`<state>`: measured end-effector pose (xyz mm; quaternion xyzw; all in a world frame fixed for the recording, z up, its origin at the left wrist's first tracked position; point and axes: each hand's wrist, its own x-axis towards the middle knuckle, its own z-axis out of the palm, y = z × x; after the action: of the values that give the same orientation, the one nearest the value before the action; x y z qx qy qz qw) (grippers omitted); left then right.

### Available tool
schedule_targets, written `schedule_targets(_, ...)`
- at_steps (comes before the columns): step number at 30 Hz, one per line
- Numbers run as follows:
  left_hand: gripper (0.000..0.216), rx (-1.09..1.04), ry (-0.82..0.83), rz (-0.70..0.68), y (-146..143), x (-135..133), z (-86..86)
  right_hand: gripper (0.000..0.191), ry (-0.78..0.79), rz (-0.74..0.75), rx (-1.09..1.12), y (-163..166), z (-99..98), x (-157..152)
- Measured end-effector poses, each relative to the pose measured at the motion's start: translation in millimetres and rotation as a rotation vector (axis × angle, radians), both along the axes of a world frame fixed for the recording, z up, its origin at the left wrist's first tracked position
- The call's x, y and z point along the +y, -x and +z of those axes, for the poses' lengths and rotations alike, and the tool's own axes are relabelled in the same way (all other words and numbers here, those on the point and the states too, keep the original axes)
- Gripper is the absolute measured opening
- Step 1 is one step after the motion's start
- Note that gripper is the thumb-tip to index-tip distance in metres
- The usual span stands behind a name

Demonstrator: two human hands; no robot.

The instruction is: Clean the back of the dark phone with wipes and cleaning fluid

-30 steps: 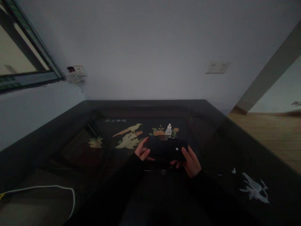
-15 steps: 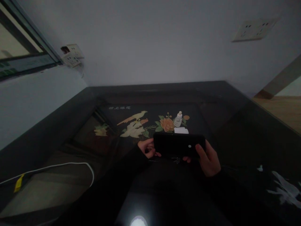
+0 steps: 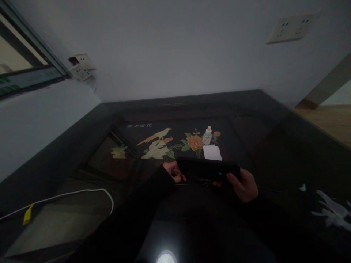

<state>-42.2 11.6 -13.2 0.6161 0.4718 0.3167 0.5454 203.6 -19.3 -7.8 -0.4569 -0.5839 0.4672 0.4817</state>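
A black phone (image 3: 208, 168) is held level between both hands over a dark glossy table (image 3: 260, 146). My left hand (image 3: 173, 171) grips its left end with curled fingers. My right hand (image 3: 243, 184) wraps round its right end, the thumb on top. Both sleeves are black. Just beyond the phone a small white dropper bottle (image 3: 207, 136) stands upright, with a white folded cloth or paper (image 3: 212, 152) lying flat in front of it.
The tabletop carries an inlaid bird (image 3: 155, 142) and flower (image 3: 194, 142) picture. A white cable (image 3: 68, 195) with a yellow tag loops at the near left. Wall sockets (image 3: 292, 27) sit on the grey wall, and others (image 3: 80, 65) by a window frame at left. Wooden floor lies at the right.
The view has dropped and shifted, so the table fills more of the picture. The phone has tipped from facing me to nearly flat. The white cloth came out from behind it.
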Motion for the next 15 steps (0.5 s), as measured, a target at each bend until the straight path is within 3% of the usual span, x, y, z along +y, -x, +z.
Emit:
schedule_targets(5,0.017,-0.020,-0.029,0.023,-0.2,-1.0,1.9,0.042,0.031,0.055,0.008,-2.6,-0.8,3.9)
schedule_targets(15,0.027,-0.037,-0.094,-0.083,-0.2,4.5,-6.1,0.045,0.080,0.075,0.098,-8.1,-1.9,9.4)
